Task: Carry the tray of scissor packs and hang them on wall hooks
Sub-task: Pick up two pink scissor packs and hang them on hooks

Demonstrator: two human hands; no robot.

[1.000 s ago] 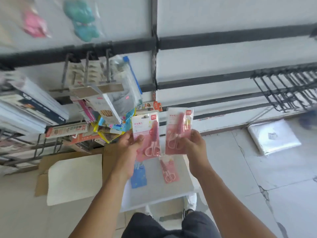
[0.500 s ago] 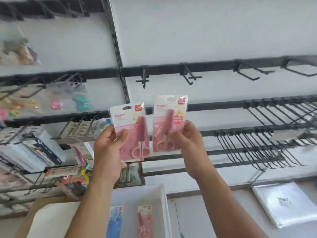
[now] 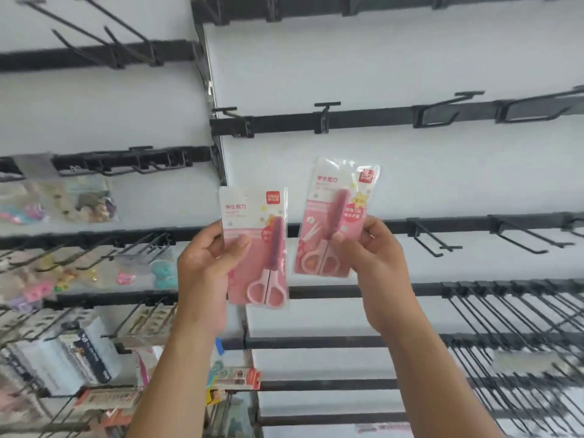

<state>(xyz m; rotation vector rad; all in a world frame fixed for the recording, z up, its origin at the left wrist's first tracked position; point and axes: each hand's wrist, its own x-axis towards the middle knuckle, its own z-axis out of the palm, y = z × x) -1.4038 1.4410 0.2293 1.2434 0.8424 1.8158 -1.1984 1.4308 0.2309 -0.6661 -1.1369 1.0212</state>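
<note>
I hold two pink scissor packs up in front of the white wall. My left hand (image 3: 207,270) grips the left scissor pack (image 3: 256,248) by its left edge, thumb across the card. My right hand (image 3: 376,263) pinches the right scissor pack (image 3: 335,216), which sits a little higher and tilts right. Both packs are upright, handles down. Empty black wall hooks (image 3: 325,116) stick out of the rail above the packs, and more empty hooks (image 3: 433,238) hang to the right at hand height. The tray is out of view.
Black rails (image 3: 363,120) cross the wall in rows. A dense row of long bare hooks (image 3: 505,314) fills the lower right. On the left hang bagged small toys (image 3: 82,203), coloured trinkets (image 3: 161,273) and stacked books (image 3: 63,358).
Both hands have risen with the packs from above the tray to wall-hook height. The view has tilted upward, so the tray and floor have dropped out of sight. The right pack now sits higher.
</note>
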